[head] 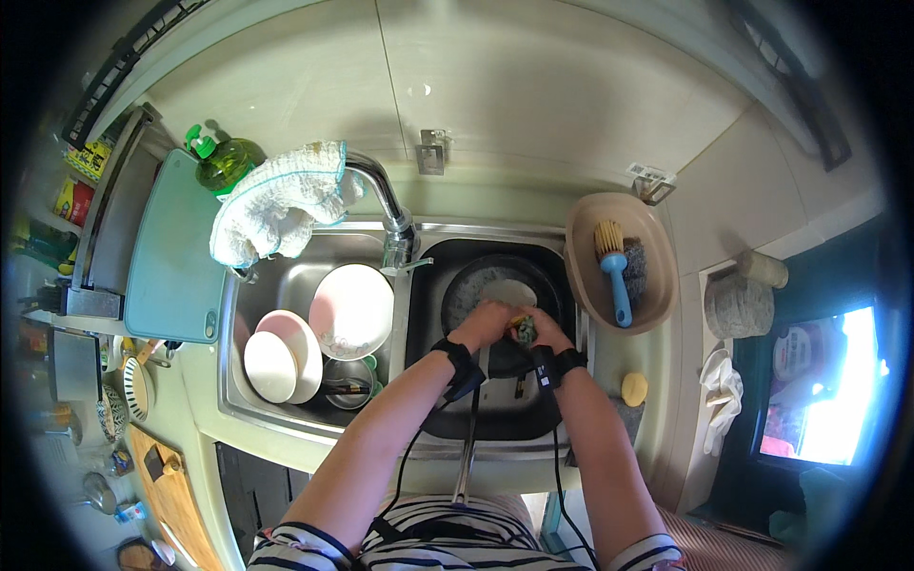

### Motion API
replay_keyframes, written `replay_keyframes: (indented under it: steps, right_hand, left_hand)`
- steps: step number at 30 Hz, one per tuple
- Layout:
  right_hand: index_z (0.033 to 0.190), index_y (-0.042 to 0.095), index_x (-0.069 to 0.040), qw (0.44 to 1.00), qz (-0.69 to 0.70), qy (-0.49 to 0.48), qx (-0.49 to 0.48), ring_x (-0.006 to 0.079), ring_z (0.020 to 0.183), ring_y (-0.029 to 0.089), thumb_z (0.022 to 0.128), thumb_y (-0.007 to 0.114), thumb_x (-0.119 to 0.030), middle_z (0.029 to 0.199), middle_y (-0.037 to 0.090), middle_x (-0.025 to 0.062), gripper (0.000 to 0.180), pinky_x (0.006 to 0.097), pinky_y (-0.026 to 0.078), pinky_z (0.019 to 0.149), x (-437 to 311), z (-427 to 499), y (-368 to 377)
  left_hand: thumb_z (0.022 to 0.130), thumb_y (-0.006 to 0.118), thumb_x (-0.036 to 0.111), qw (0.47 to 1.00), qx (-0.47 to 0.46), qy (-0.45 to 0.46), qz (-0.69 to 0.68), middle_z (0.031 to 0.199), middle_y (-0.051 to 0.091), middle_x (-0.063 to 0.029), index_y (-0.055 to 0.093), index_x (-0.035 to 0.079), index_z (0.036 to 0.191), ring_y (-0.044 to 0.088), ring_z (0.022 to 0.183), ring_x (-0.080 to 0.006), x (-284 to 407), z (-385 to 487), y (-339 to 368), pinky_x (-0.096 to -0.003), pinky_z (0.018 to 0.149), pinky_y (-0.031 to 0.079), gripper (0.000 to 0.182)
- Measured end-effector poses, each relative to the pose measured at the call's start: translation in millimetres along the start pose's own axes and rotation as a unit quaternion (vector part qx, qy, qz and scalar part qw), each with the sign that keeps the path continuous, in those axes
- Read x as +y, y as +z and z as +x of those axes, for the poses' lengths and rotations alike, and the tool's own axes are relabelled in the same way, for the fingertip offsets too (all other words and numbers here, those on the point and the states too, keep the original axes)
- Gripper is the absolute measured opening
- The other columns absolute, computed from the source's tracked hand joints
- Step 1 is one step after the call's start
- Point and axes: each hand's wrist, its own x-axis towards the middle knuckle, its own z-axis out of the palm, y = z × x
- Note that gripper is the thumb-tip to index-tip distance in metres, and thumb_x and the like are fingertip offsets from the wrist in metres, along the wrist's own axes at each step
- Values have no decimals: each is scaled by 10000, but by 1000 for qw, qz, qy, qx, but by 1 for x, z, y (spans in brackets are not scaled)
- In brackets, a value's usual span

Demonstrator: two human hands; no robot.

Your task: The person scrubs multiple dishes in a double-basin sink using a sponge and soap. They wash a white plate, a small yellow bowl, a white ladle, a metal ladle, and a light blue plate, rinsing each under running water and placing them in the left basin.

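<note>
A dark frying pan (464,282) sits in the right sink basin (428,400), its long metal handle (468,442) reaching over the front rim towards my body. Some murky water or suds (510,291) shows on the pan's inside. Above the pan my two hands meet around a small green and yellow scouring sponge (526,330). My left hand (488,322) has its fingers curled at the sponge's left side. The fingers of my right hand (547,331) close on it from the right. My fingertips are partly hidden.
White plates (351,310), bowls (271,366) and a metal pot (348,382) fill part of the left basin (285,275). A white cloth (285,203) drapes the faucet (400,235). Right of the sink stands a beige tub (657,285) with a blue-handled brush (614,275). Cables hang from both wrists.
</note>
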Motion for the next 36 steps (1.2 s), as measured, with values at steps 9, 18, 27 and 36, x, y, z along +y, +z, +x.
replay_keyframes:
  steps: [9, 18, 27, 36]
  right_hand:
    - [1158, 446, -46, 930, -123, -282, 203, 289, 889, 623, 727, 574, 6, 1034, 584, 187, 452, 357, 544, 699, 23, -17, 31]
    - [1056, 432, -29, 652, -518, -481, 272, 420, 1015, 565, 739, 582, 33, 1137, 580, 219, 356, 434, 469, 879, 3, -83, 70]
    - [969, 450, -35, 597, -524, -576, 194, 335, 1045, 581, 768, 589, 55, 1208, 579, 174, 261, 381, 469, 903, 1, -111, 68]
    - [1097, 416, -58, 923, -234, -300, -62, 215, 869, 646, 913, 593, -152, 1090, 589, 139, 272, 302, 584, 525, 12, -116, 84]
  left_hand:
    - [878, 508, 34, 762, 307, -205, -532, 1265, 501, -185, 408, 3, 1294, 518, 1165, -311, 10, -20, 19, -429, 967, 453, 429]
    - [917, 415, 4, 679, 225, -247, -653, 1177, 592, -143, 475, 43, 1268, 619, 1030, -303, 22, -7, 13, -408, 788, 557, 359]
    - [845, 498, -17, 925, 355, -42, -132, 1072, 614, -233, 462, 55, 1255, 608, 976, -381, 52, -51, -27, -424, 828, 504, 418]
    - [918, 487, 128, 923, 285, -238, -98, 817, 639, -242, 494, 84, 1205, 636, 740, -423, 37, -159, -79, -501, 646, 498, 291]
